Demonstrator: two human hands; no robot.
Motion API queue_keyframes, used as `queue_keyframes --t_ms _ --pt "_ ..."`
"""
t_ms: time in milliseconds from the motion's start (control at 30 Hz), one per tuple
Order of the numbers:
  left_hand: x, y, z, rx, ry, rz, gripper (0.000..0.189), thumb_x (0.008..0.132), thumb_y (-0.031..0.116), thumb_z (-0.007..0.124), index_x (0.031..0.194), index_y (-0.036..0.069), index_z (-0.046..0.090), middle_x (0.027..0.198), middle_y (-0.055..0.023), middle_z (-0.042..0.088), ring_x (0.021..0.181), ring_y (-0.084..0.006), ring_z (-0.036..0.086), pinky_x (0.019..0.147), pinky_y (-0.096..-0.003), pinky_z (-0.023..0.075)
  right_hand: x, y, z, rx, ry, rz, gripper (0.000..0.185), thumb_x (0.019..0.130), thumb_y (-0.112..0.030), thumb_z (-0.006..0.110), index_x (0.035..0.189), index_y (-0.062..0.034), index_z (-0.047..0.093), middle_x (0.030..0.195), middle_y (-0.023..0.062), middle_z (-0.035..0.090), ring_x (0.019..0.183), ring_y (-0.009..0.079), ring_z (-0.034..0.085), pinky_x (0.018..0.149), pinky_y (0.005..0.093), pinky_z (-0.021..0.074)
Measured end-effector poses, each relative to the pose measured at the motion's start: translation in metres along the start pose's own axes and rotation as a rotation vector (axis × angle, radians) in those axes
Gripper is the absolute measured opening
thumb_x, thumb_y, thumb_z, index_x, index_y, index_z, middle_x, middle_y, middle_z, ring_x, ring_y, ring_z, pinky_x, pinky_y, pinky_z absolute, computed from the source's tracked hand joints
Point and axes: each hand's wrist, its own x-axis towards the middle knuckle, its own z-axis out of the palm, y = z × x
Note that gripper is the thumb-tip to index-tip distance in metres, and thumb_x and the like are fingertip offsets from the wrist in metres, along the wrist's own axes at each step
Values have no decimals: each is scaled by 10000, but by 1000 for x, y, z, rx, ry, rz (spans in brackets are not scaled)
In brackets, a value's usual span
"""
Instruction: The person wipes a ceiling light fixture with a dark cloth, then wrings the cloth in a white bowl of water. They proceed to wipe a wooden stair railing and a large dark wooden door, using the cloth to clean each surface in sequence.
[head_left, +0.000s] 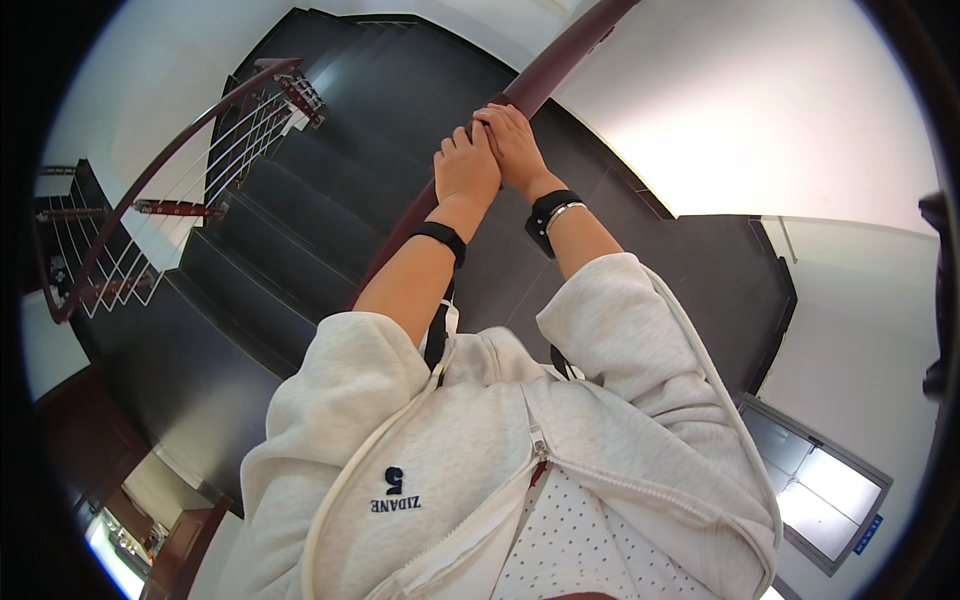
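Observation:
A dark red stair handrail (559, 71) runs from the upper right down toward the lower left, in front of my body. My left hand (466, 169) lies over it with bent fingers, a black band around the wrist. Just beside it, touching, is my right hand (514, 144), also on the rail and slightly farther up it. That wrist carries a black strap (541, 221) and a silver bracelet (562, 213). The fingertips and the underside of the rail are partly hidden.
Dark stairs (300, 217) descend on the left beside a second handrail (161, 157) with thin metal bars (240, 154). Dark floor tiles (645, 247) stretch to the right, bordered by a white wall (750, 127). A framed window (821, 476) is at lower right.

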Motion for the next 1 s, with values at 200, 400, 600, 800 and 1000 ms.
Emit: queue_keyframes --t_ms 200,400,600,800,1000 --pt "72 46 20 -1 -7 11 480 863 219 608 1296 67 469 1217 -136 565 1054 -323 582 864 -414 502 32 78 -23 -48 47 -41 219 903 -124 545 1116 -89 581 1139 69 609 1186 277 516 1071 409 363" --pt "140 95 44 26 -1 -33 420 910 226 531 1294 64 476 1240 -133 562 1077 -331 574 906 -427 479 65 160 -47 34 55 -60 218 887 -124 556 1097 -77 586 1115 82 627 1154 286 545 1061 418 372" --pt "203 149 67 113 77 -100 399 926 240 506 1287 71 499 1232 -123 568 1096 -317 567 948 -430 446 97 241 -71 106 3 -117 228 882 -139 563 1101 -79 583 1111 88 641 1158 272 551 1079 415 364" --pt "271 202 94 182 101 -183 392 910 243 506 1268 85 523 1171 -109 588 1062 -313 574 936 -429 430 133 321 -97 58 -53 -170 223 899 -174 555 1096 -80 597 1145 71 648 1167 246 559 1100 392 358" --pt "327 243 113 181 236 -151 323 907 247 511 1183 86 556 1125 -106 608 1021 -315 588 914 -430 445 157 385 -115 70 12 -220 215 881 -148 568 1082 -83 602 1108 73 661 1153 239 571 1080 393 382"
